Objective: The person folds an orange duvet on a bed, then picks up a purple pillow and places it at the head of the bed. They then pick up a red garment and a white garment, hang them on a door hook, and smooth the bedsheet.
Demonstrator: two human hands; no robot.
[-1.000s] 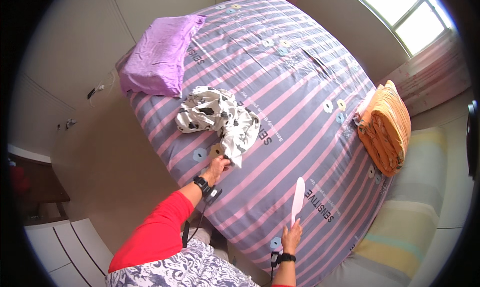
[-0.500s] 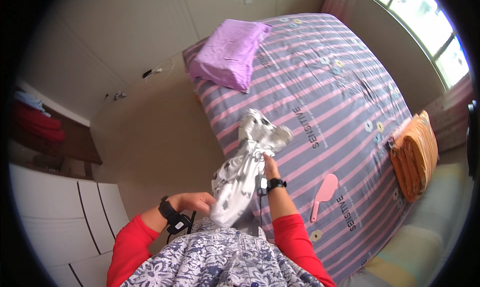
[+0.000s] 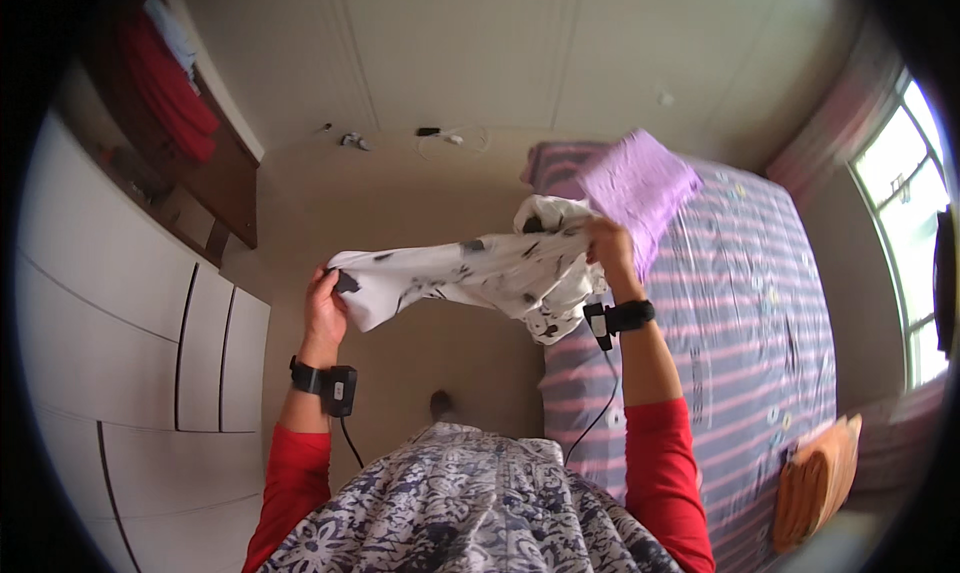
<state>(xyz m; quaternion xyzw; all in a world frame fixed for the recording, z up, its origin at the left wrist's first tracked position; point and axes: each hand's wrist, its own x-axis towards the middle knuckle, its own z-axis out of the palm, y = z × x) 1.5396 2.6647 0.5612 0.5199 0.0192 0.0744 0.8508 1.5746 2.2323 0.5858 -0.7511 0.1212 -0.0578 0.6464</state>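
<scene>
i've got my left hand (image 3: 324,308) and right hand (image 3: 607,250) both closed tight on a white black-spotted cloth (image 3: 470,273), stretched between them in the air over the floor (image 3: 440,203), just beside the striped bed (image 3: 750,303) with its purple pillow (image 3: 640,188).

White garment with black blotches (image 3: 470,273), held up and stretched out.

Spread almost level in mid-air between left hand (image 3: 325,313) and right hand (image 3: 608,251), one end pinched in each. Crumpled and bunched thicker toward the right end, thinner and flatter on the left. Hanging above the floor, just beside the bed's edge.
</scene>
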